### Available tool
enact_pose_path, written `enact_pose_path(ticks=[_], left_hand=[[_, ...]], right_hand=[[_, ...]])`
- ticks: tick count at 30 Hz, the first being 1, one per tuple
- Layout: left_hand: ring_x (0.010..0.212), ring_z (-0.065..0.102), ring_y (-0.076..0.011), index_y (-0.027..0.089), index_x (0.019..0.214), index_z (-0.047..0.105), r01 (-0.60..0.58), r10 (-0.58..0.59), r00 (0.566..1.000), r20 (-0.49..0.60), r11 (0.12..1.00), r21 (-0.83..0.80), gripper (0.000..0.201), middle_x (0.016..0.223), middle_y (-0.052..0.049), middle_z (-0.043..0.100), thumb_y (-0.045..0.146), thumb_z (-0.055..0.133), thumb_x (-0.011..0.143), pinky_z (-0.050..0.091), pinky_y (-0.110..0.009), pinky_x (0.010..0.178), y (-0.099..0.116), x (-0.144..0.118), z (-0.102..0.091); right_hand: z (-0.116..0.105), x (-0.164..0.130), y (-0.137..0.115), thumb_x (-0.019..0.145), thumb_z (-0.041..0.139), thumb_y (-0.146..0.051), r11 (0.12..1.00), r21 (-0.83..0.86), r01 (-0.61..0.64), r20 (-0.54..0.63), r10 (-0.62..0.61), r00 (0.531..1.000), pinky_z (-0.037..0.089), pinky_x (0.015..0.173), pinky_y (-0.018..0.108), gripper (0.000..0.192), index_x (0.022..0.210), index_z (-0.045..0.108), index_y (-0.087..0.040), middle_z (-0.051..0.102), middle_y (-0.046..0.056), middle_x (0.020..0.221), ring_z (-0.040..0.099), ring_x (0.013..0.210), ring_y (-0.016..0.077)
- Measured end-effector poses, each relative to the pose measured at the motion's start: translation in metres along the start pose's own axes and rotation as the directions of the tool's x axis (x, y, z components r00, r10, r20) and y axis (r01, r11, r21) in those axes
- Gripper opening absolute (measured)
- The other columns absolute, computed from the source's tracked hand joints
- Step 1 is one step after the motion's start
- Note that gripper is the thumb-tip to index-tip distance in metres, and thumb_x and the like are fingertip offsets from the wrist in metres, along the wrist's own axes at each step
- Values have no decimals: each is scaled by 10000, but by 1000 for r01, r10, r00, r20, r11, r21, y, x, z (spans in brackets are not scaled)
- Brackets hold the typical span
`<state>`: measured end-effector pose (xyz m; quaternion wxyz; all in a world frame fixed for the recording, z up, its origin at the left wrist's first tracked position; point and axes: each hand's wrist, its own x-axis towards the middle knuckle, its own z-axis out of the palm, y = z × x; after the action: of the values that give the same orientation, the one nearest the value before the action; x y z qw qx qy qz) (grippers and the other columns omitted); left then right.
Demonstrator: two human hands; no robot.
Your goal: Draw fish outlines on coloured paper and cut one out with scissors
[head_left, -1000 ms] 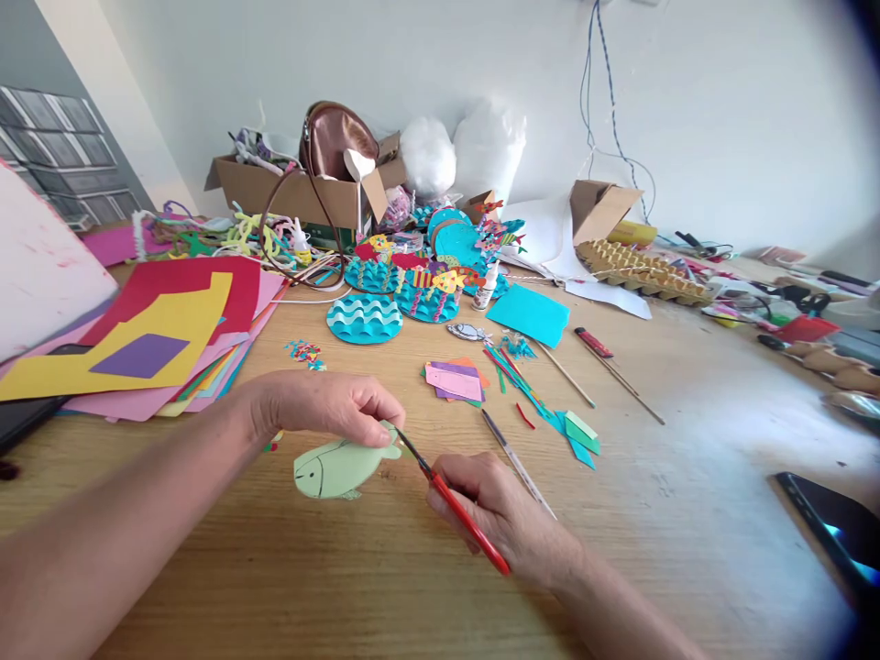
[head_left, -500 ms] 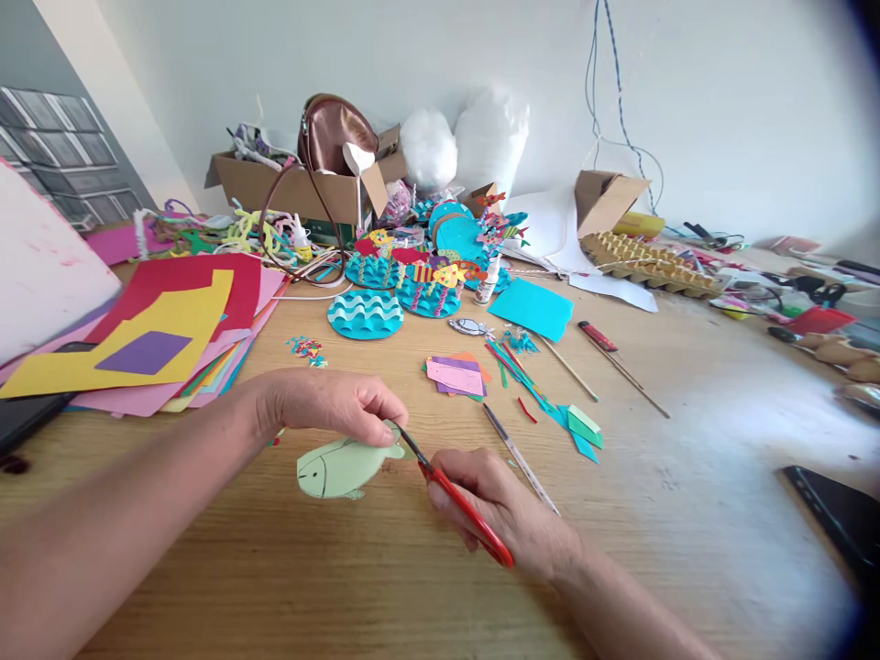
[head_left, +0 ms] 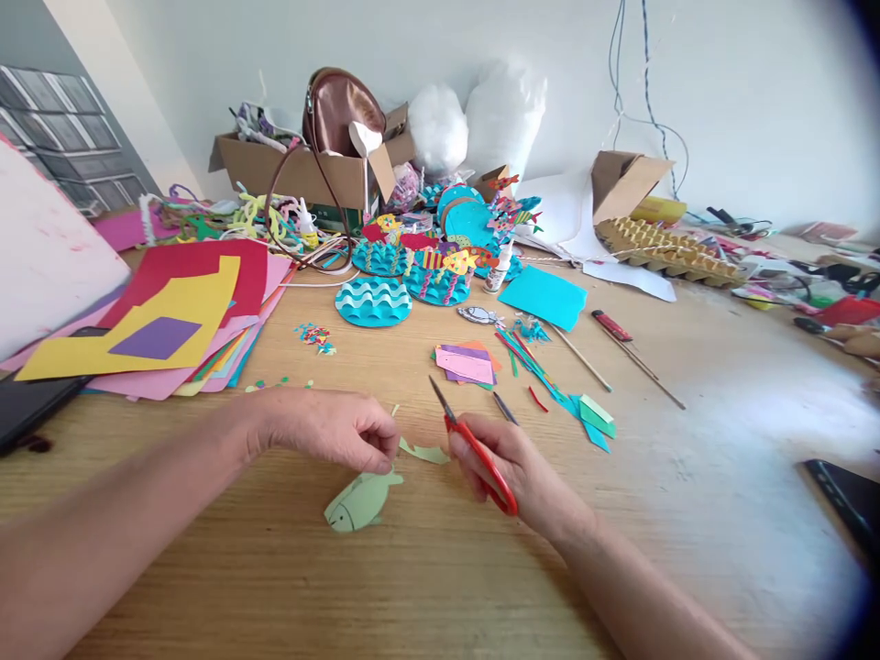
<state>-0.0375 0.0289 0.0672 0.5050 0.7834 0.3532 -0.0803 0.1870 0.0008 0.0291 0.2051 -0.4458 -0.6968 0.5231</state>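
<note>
A pale green paper fish (head_left: 361, 502) with a drawn eye and gill line is just under the pinched fingers of my left hand (head_left: 344, 429). Its tail meets my fingertips, and the exact grip is partly hidden. A thin green sliver pokes up above those fingers. My right hand (head_left: 512, 463) holds red-handled scissors (head_left: 489, 463), their blades together and pointing up and left, apart from the fish. Between the two hands lies a curved light green paper scrap (head_left: 424, 452).
Coloured paper sheets (head_left: 165, 321) are stacked at left. Beyond my hands are paper pieces (head_left: 466, 364), a pen (head_left: 505, 406), blue strips (head_left: 543, 374) and a blue wavy disc (head_left: 373, 302). A utility knife (head_left: 610, 324) and a phone (head_left: 842, 504) are on the right.
The scissors have come away from the fish's tail, and their blades have closed. The fish hangs lower and has turned. A green scrap now lies between my hands.
</note>
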Motion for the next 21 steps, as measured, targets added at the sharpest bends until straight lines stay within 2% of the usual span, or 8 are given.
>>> enact_pose_path(ticks=[3, 6, 8, 11, 13, 15, 18, 21], left_hand=[[665, 532, -148, 188, 764, 607, 66, -54, 996, -67, 979, 194, 114, 715, 11, 588, 231, 503, 780, 353, -231, 571, 9, -5, 6], [717, 553, -159, 209, 793, 594, 89, -3, 965, -262, 945, 315, 109, 791, 11, 610, 205, 485, 789, 357, -246, 604, 9, -3, 12], [765, 565, -171, 218, 868, 585, 88, 45, 925, -378, 941, 328, 137, 858, 2, 620, 185, 484, 782, 370, -258, 636, 6, 4, 18], [872, 565, -209, 199, 917, 580, 45, 123, 876, -467, 942, 332, 189, 932, -38, 614, 160, 512, 745, 388, -293, 735, 0, 21, 29], [887, 554, -228, 190, 889, 586, 32, 135, 871, -473, 944, 328, 173, 945, -55, 601, 175, 545, 722, 386, -310, 753, -3, 33, 37], [821, 540, -219, 189, 770, 580, 20, 139, 869, -476, 949, 314, 77, 861, -47, 586, 161, 543, 709, 374, -305, 718, -5, 42, 41], [724, 507, -189, 195, 652, 539, 0, 129, 863, -488, 967, 255, 81, 731, -17, 548, 139, 512, 704, 345, -287, 661, -7, 49, 39], [622, 464, -159, 200, 645, 510, -8, 80, 850, -521, 990, 140, 74, 648, 11, 509, 185, 494, 716, 323, -265, 584, -4, 45, 28]], right_hand=[[-5, 7, 6, 814, 534, -400, 971, -236, -33, -167, -7, 986, 269, 456, 221, 274, 652, 423, -209, 440, -43, 555, 393, 500, 110], [-7, 11, 9, 718, 631, -245, 878, -469, -94, -198, -1, 980, 237, 475, 227, 236, 681, 400, -216, 452, -48, 588, 371, 528, 115], [-7, 11, 8, 709, 615, -179, 844, -526, -101, -179, 6, 984, 230, 479, 227, 226, 696, 393, -219, 452, -51, 595, 372, 535, 117], [-6, 10, 6, 712, 586, -140, 862, -503, -68, -177, -25, 984, 244, 488, 226, 220, 689, 383, -219, 443, -54, 594, 378, 541, 117], [-6, 11, 7, 716, 573, -136, 885, -464, -45, -216, -64, 974, 250, 493, 229, 215, 685, 377, -221, 431, -58, 583, 370, 533, 115], [-7, 12, 10, 723, 559, -147, 911, -413, -25, -263, -92, 960, 258, 497, 233, 190, 689, 387, -221, 432, -59, 578, 371, 528, 115], [-10, 15, 14, 729, 552, -183, 961, -277, 2, -319, -94, 943, 284, 508, 237, 130, 706, 429, -218, 477, -47, 614, 411, 545, 118], [-12, 15, 12, 697, 580, -225, 998, -62, 29, -388, -51, 920, 325, 518, 241, 126, 728, 458, -214, 504, -36, 661, 446, 570, 120]])
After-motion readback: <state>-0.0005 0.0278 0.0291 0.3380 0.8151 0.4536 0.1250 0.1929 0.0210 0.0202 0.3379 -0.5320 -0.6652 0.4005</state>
